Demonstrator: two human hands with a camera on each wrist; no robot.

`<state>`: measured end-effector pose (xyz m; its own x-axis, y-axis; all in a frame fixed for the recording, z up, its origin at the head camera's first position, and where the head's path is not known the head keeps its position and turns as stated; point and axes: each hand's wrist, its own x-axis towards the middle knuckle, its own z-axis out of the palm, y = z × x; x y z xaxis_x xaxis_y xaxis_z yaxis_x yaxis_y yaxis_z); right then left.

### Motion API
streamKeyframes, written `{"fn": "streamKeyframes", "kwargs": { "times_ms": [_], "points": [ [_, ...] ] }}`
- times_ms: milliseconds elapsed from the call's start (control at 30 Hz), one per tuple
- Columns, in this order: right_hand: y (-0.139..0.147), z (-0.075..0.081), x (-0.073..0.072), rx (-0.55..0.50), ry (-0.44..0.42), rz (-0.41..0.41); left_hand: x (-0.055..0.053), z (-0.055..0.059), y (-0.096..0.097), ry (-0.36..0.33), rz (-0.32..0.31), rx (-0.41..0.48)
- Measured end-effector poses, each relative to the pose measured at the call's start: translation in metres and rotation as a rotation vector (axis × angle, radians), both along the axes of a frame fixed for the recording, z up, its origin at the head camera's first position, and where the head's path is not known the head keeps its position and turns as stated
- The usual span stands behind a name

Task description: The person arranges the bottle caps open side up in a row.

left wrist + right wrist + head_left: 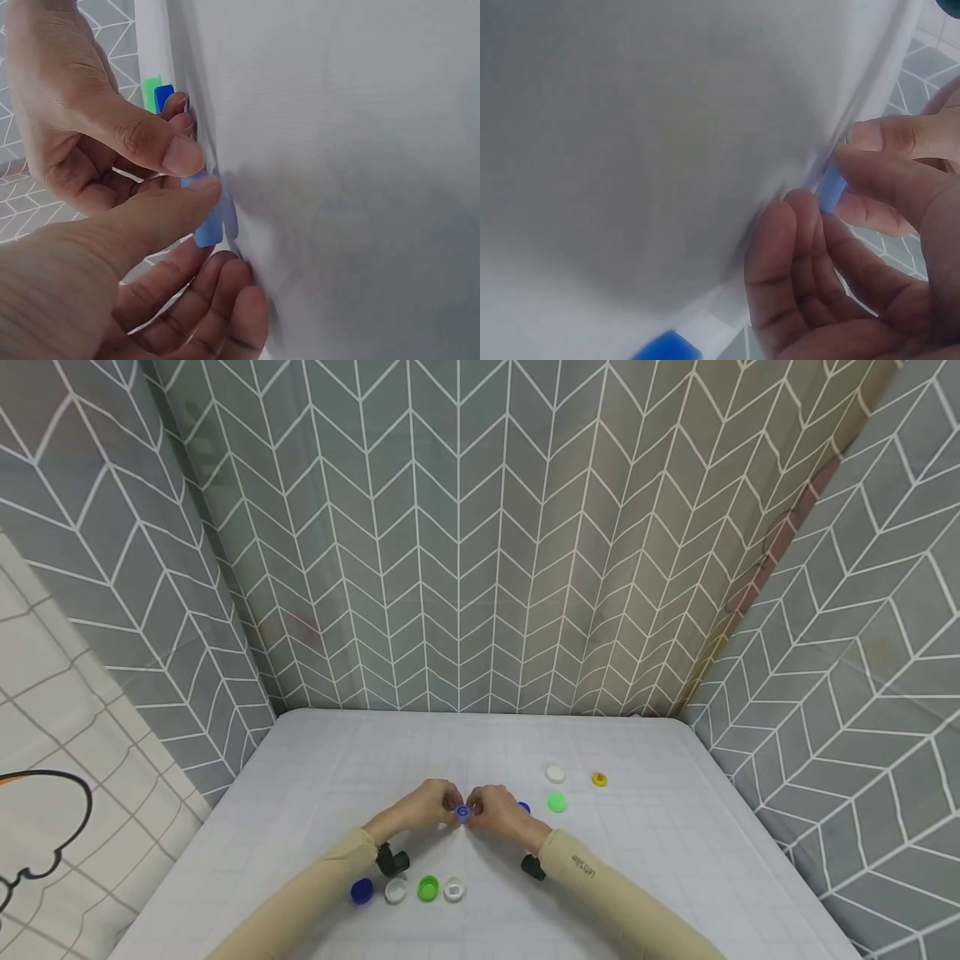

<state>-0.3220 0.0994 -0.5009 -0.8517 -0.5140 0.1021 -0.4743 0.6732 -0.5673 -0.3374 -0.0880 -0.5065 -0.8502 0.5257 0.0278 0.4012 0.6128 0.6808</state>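
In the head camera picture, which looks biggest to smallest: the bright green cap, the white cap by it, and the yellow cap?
1. Bright green cap
2. White cap, only slightly smaller; it lies farther from the camera, so these two may really match.
3. Yellow cap, plainly smallest.

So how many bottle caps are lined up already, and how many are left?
Four caps sit in a near row: blue, white, green, white. Both hands, left hand and right hand, pinch a blue cap. Four caps look left: blue, green, white, yellow.
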Motion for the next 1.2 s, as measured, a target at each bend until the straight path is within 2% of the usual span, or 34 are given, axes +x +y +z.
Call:
{"fn": "streamKeyframes", "kwargs": {
  "times_ms": [233, 333, 500, 700, 867, 1200],
  "points": [
    [0.004, 0.011, 0.001, -0.029, 0.002, -0.003, 0.0, 0.005, -0.003, 0.045, -0.032, 0.055],
    [0.007, 0.018, 0.002, -0.044, 0.012, -0.009, 0.0, 0.01, -0.003, 0.077, -0.03, 0.064],
    [0.011, 0.031, 0.004, -0.059, 0.035, -0.013, 0.002, 0.02, -0.002, 0.09, -0.015, 0.084],
    [0.016, 0.045, 0.008, -0.109, 0.059, -0.003, 0.007, 0.032, 0.0, 0.118, -0.002, 0.125],
    [0.021, 0.055, 0.014, -0.144, 0.045, -0.008, 0.012, 0.04, 0.002, 0.132, 0.0, 0.16],
    [0.031, 0.068, 0.028, -0.166, 0.045, -0.012, 0.024, 0.049, 0.008, 0.13, 0.02, 0.208]
  ]
}}
